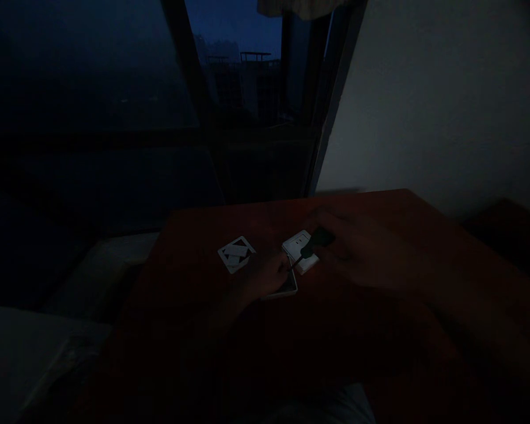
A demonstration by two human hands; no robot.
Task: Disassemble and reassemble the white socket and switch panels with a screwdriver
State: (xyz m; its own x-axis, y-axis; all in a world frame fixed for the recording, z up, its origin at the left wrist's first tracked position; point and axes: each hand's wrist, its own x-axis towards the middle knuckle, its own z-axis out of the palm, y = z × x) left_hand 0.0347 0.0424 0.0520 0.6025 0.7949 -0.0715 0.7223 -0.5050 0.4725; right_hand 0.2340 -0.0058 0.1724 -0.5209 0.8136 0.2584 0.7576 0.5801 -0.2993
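Note:
A screwdriver with a green handle (321, 237) is gripped in my right hand (357, 250). Its thin shaft slants down and left to the fingertips of my left hand (269, 274). The fingers of that left hand are drawn together over a square box with a pale rim (294, 291), and darkness hides what they pinch. Behind the shaft lies a white wall socket (298, 242) with small slots in its face, partly covered by the screwdriver. A white square frame (235, 253) with dark openings lies left of my left hand.
All of this is on a reddish-brown table (256, 227) in very dim light. A dark-framed window (256, 138) stands beyond its far edge. A pale wall (437, 100) rises at the right.

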